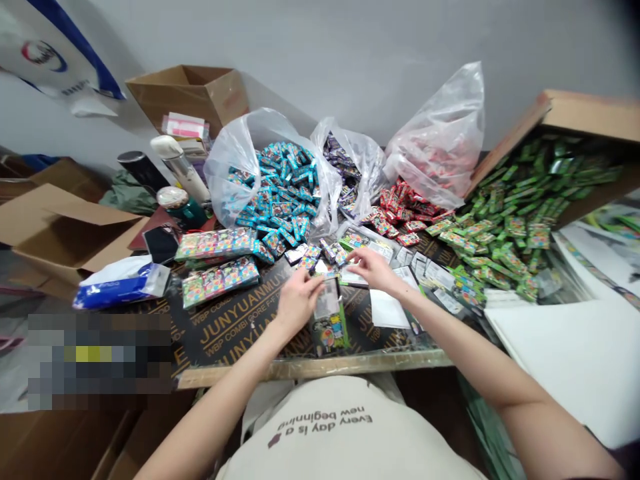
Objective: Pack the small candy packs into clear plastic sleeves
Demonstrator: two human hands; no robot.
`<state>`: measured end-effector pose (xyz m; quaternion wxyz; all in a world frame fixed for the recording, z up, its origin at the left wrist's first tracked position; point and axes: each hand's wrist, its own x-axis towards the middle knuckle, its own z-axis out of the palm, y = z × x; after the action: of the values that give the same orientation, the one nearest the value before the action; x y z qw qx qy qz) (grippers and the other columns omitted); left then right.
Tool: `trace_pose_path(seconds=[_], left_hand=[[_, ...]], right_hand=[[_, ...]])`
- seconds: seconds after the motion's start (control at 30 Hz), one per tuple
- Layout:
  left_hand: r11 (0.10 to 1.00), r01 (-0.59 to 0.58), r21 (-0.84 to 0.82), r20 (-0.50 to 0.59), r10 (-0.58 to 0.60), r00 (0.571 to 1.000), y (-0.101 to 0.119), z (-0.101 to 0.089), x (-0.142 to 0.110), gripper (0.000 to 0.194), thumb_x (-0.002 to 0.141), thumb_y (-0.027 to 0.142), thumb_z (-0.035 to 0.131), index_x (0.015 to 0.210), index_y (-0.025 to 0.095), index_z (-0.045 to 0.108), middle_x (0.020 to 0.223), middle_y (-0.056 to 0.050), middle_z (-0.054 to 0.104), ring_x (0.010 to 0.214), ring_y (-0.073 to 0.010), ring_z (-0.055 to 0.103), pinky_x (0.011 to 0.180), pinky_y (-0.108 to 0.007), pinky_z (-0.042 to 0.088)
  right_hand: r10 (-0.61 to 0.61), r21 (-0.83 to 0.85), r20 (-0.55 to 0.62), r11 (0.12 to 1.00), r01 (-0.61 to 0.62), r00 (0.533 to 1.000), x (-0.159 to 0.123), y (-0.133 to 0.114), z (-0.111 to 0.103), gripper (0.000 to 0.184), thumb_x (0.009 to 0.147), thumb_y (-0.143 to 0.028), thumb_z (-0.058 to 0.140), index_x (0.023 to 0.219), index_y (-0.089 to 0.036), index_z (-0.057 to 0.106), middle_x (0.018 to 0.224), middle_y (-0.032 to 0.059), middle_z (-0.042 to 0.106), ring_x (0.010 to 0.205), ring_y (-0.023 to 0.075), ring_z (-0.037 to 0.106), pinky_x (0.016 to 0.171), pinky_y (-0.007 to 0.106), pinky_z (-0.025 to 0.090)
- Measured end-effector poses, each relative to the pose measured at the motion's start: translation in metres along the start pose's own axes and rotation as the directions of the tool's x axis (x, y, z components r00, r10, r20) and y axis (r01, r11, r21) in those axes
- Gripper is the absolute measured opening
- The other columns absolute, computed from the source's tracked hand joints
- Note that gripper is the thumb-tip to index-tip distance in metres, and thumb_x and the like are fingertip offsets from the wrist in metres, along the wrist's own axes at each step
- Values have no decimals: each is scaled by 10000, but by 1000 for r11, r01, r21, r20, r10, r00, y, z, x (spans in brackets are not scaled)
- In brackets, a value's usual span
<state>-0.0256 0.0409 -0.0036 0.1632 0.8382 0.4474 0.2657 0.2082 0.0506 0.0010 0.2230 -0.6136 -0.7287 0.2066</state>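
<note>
A clear pouch with a printed green and black front (330, 327) lies near the table's front edge. My left hand (300, 298) is closed, its thumb and fingertips pinching at the pouch's upper end. Just to the right, my right hand (374, 268) hovers with bent fingers, thumb and forefinger a little apart; nothing shows between them. Small purple boxes (334, 253) lie right beyond both hands. A white paper sheet (389, 309) sits under my right wrist, among flat printed pouches (443, 279).
Behind stand plastic bags of blue boxes (285, 187), purple boxes (340, 157) and red boxes (405, 207). Green boxes (505, 227) spill from a tipped carton (595, 110) at right. Stacked filled packs (220, 277), a tissue pack (123, 280), a phone (161, 245) and bottles (183, 167) sit left.
</note>
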Motion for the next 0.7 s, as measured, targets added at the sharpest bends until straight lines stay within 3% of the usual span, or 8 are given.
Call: trace_pose_path(seconds=[0.1, 0.17, 0.23, 0.27, 0.33, 0.43, 0.57, 0.7], left_hand=[[989, 77, 126, 43, -83, 996, -25, -12, -8, 358, 825, 429, 464, 1022, 178, 628, 891, -93, 540, 822, -221, 518, 743, -342, 411], [963, 36, 267, 74, -57, 996, -36, -14, -12, 470, 742, 470, 570, 1113, 182, 572, 1111, -148, 514, 1047, -318, 450, 894, -463, 332], [932, -103, 347, 182, 40, 982, -39, -7, -14, 647, 643, 450, 680, 1214, 224, 477, 1296, -152, 402, 1205, -362, 303, 986, -550, 166], [922, -196, 333, 278, 102, 955, -38, 0, -14, 715, 604, 434, 715, 1239, 250, 440, 1326, -139, 377, 1226, -354, 278, 1001, -561, 110], [908, -355, 221, 492, 211, 845, -34, 16, -11, 770, 533, 434, 758, 1218, 275, 444, 1263, -117, 438, 1170, -327, 353, 999, -546, 114], [914, -398, 74, 657, 256, 709, -28, 38, -2, 758, 437, 469, 785, 1105, 231, 518, 1055, -104, 526, 995, -299, 466, 916, -474, 257], [932, -361, 11, 707, 248, 662, -30, 50, 10, 642, 406, 477, 784, 934, 194, 555, 944, -87, 534, 886, -275, 501, 781, -351, 333], [960, -268, -76, 764, 229, 604, -35, 47, 17, 594, 359, 413, 808, 857, 200, 565, 822, -40, 573, 733, -217, 543, 635, -251, 342]], right_hand=[[84, -401, 9, 913, -73, 996, -18, 44, -14, 78, 737, -219, 601, 766, -172, 656, 804, 83, 567, 818, 212, 511, 682, 296, 346], [129, -465, 60, 881, -87, 990, -32, 68, -14, 34, 692, -189, 642, 692, -169, 669, 749, 93, 565, 822, 238, 500, 671, 308, 322], [150, -474, 95, 876, -88, 984, -43, 84, -8, 28, 675, -186, 655, 658, -169, 670, 728, 95, 565, 810, 240, 493, 659, 309, 307], [156, -480, 105, 873, -87, 982, -46, 90, -3, 40, 681, -193, 651, 653, -171, 669, 736, 97, 567, 814, 239, 489, 659, 308, 303], [165, -487, 114, 869, -89, 980, -50, 96, 7, 70, 700, -207, 632, 648, -172, 662, 756, 97, 570, 830, 235, 481, 666, 305, 298], [164, -484, 111, 871, -91, 980, -52, 100, 16, 93, 722, -207, 602, 647, -171, 644, 759, 86, 571, 840, 223, 475, 686, 300, 299], [134, -457, 99, 886, -75, 986, -58, 99, 21, 114, 748, -152, 539, 657, -172, 605, 742, 79, 575, 826, 211, 481, 708, 297, 311], [120, -410, 67, 908, -82, 990, -70, 95, 26, 140, 764, -92, 458, 720, -175, 562, 762, 78, 585, 808, 202, 497, 714, 295, 330]])
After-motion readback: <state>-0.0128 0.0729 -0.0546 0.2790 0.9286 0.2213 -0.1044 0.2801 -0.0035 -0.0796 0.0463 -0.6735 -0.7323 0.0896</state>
